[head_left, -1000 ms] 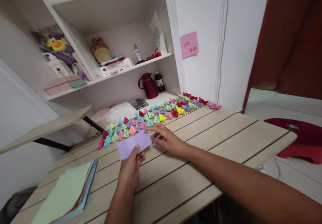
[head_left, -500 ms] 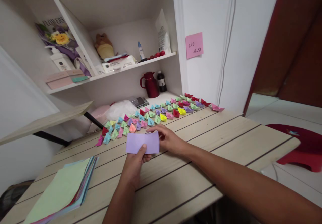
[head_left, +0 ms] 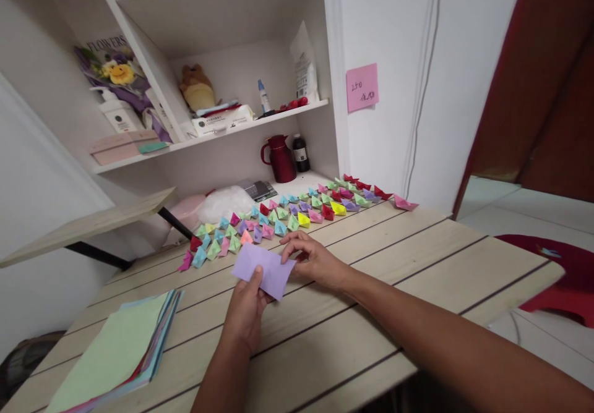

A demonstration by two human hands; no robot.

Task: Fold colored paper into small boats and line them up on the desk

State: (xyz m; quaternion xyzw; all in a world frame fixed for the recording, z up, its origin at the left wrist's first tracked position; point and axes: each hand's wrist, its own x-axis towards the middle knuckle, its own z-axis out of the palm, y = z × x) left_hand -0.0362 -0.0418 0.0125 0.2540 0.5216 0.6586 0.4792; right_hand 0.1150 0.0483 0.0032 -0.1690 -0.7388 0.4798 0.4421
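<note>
A purple sheet of paper [head_left: 271, 269], creased across its middle, is held tilted above the wooden table. My left hand [head_left: 248, 305] grips its lower left part, thumb on top and fingers beneath. At the paper's right edge, my right hand [head_left: 313, 261] pinches the upper corner between thumb and fingertips. Just beyond the hands stand rows of small folded paper boats [head_left: 257, 234] in many colours. To the left of my left hand lies a stack of coloured paper [head_left: 116, 345] with a pale green sheet uppermost.
Shelves [head_left: 260, 119] rise behind the table [head_left: 371, 314]. A dark red jug [head_left: 281, 158] and a dark bottle [head_left: 301, 153] stand at the back. A small raised wooden shelf [head_left: 93, 224] is at left. A red stool [head_left: 557, 271] stands on the floor at right.
The purple paper has turned clockwise, its right side dipping toward me. My right hand's fingers have come onto its right edge. The view has shifted slightly.
</note>
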